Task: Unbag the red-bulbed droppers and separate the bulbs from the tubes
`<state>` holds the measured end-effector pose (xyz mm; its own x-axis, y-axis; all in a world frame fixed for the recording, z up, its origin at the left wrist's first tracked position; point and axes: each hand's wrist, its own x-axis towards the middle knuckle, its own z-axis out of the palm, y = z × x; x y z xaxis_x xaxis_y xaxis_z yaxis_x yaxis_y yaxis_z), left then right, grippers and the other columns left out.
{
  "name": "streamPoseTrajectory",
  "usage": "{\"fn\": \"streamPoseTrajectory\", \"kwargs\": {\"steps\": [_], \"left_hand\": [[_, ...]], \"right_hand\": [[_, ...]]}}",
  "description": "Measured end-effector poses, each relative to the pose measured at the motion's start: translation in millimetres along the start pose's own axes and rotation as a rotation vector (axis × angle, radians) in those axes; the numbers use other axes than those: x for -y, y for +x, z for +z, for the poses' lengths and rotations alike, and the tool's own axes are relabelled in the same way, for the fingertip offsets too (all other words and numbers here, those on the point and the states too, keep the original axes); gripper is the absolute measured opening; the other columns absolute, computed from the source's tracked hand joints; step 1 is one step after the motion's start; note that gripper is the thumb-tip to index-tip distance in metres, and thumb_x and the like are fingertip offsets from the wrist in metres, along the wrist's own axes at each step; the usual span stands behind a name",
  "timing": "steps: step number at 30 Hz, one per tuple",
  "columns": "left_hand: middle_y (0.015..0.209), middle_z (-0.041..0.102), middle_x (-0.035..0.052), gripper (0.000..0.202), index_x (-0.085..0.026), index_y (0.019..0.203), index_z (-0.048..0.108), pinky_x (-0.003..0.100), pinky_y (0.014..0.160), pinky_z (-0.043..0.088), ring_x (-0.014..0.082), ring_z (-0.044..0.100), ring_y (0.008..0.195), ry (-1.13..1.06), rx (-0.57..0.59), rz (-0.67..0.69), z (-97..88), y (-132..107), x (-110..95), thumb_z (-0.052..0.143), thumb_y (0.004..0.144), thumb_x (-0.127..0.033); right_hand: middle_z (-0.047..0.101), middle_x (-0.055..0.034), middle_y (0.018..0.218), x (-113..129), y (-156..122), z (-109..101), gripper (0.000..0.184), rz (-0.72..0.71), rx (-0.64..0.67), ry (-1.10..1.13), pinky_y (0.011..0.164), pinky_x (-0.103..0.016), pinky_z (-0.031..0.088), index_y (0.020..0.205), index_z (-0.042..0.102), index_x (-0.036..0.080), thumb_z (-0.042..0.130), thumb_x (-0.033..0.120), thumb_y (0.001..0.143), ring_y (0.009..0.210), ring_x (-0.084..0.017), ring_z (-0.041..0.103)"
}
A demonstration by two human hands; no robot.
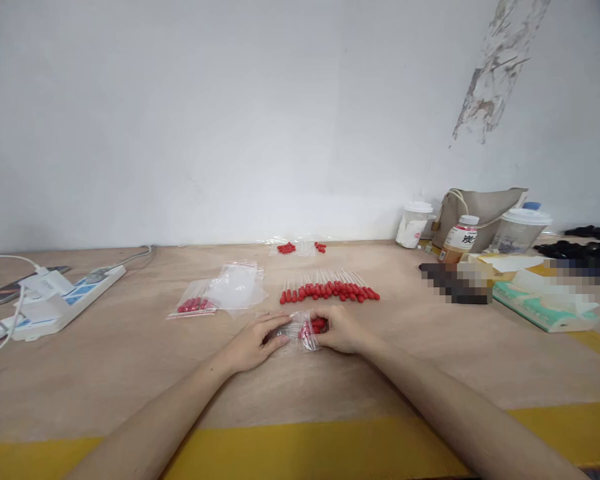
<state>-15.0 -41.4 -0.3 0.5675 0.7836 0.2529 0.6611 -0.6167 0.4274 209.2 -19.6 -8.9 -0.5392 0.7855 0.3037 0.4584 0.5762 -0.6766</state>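
My left hand (256,343) and my right hand (341,329) rest on the wooden table (130,360), both pinched on a small clear plastic bag (300,331) that holds red-bulbed droppers. My left fingers press along the bag's left end and my right fingers close on its right end. Just beyond my hands lies a row of several loose droppers with red bulbs (330,290). To the left sits a filled bag of droppers (194,305) beside a stack of empty clear bags (237,285).
More bagged droppers (297,247) lie by the wall. A power strip with cables (65,300) and a phone (10,288) sit at the left. Cups (413,225), a bottle (459,239), a cloth bag (485,210) and a tissue pack (545,303) crowd the right. A yellow stripe (300,450) marks the near edge.
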Motion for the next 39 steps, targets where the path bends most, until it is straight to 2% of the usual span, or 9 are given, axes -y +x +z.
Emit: {"fn": "streamPoseTrajectory", "kwargs": {"steps": [3,9,14,17,22,26,31,35,39], "left_hand": [[0.123,0.050,0.0025,0.040,-0.025,0.121,0.047,0.035,0.099,0.033,0.0184,0.043,0.115,0.005,0.006,-0.009,-1.3,-0.2,-0.6,0.042,0.084,-0.040],[0.125,0.049,0.0031,0.040,-0.025,0.121,0.047,0.036,0.099,0.032,0.0186,0.041,0.116,0.040,0.015,-0.005,-6.8,-2.3,1.1,0.041,0.084,-0.041],[0.127,0.046,0.0046,0.040,-0.024,0.119,0.048,0.035,0.097,0.033,0.0189,0.041,0.116,0.188,0.029,-0.022,-9.0,-6.2,2.6,0.036,0.086,-0.042],[0.112,0.057,0.0059,0.038,-0.023,0.109,0.056,0.040,0.095,0.031,0.0209,0.051,0.104,0.346,0.008,-0.011,-15.6,-9.4,-5.0,0.039,0.083,-0.045],[0.071,0.061,0.0040,0.038,-0.019,0.072,0.062,0.046,0.090,0.032,0.0204,0.057,0.076,0.486,-0.026,0.006,-24.6,-10.9,-17.3,0.044,0.077,-0.052],[0.103,0.060,0.0066,0.032,-0.020,0.096,0.059,0.036,0.089,0.038,0.0200,0.054,0.097,0.317,-0.093,0.058,-17.2,-6.6,-13.4,0.042,0.082,-0.042],[0.137,0.032,0.0005,0.042,-0.028,0.128,0.036,0.035,0.104,0.025,0.0174,0.026,0.127,0.164,0.116,0.202,-10.4,-1.4,-5.3,0.036,0.088,-0.037],[0.141,0.023,-0.0021,0.044,-0.033,0.133,0.025,0.040,0.106,0.017,0.0178,0.019,0.130,0.197,0.252,0.172,-11.7,-1.4,-2.5,0.028,0.090,-0.041],[0.140,0.027,-0.0002,0.044,-0.034,0.133,0.024,0.047,0.104,0.013,0.0201,0.022,0.129,0.306,0.249,0.123,-14.4,-4.2,-6.3,0.025,0.090,-0.042]], "right_hand": [[0.062,0.0015,0.069,-2.6,1.5,1.0,0.017,0.075,-0.005,0.137,0.057,-0.020,0.041,0.077,0.062,0.015,0.063,0.017,0.060,0.064,-0.010,0.055],[0.061,0.0007,0.066,-8.0,-1.5,-19.8,0.037,0.508,0.002,0.747,0.061,-0.027,0.052,0.085,0.056,0.015,0.074,0.016,0.053,0.062,-0.012,0.060],[0.062,-0.0027,0.071,-10.7,-3.2,-29.4,0.027,0.606,-0.036,0.922,0.055,-0.021,0.052,0.079,0.051,0.014,0.071,0.023,0.063,0.059,-0.009,0.060],[0.060,-0.0012,0.067,-13.4,-0.9,-28.7,0.019,0.645,-0.148,0.989,0.056,-0.021,0.052,0.076,0.049,0.015,0.066,0.021,0.069,0.061,-0.010,0.061],[0.060,-0.0008,0.063,-14.0,-0.3,-30.2,0.017,0.635,-0.151,0.950,0.057,-0.020,0.052,0.068,0.050,0.014,0.067,0.014,0.066,0.059,-0.009,0.060],[0.062,-0.0009,0.066,-12.0,-1.6,-34.0,0.019,0.576,-0.131,0.977,0.058,-0.020,0.052,0.071,0.052,0.015,0.070,0.016,0.063,0.061,-0.010,0.061],[0.063,-0.0020,0.067,-9.8,-4.1,-58.5,0.020,0.468,-0.117,0.944,0.057,-0.018,0.051,0.070,0.055,0.014,0.072,0.019,0.060,0.063,-0.010,0.061],[0.063,-0.0008,0.067,-7.7,-1.3,-84.7,0.023,0.412,-0.312,0.913,0.059,-0.018,0.051,0.070,0.056,0.015,0.073,0.022,0.057,0.064,-0.010,0.062],[0.064,-0.0015,0.073,-7.7,18.8,-80.3,0.024,0.233,-0.503,0.823,0.067,-0.025,0.051,0.077,0.058,0.017,0.072,0.026,0.059,0.073,-0.013,0.062]]}}
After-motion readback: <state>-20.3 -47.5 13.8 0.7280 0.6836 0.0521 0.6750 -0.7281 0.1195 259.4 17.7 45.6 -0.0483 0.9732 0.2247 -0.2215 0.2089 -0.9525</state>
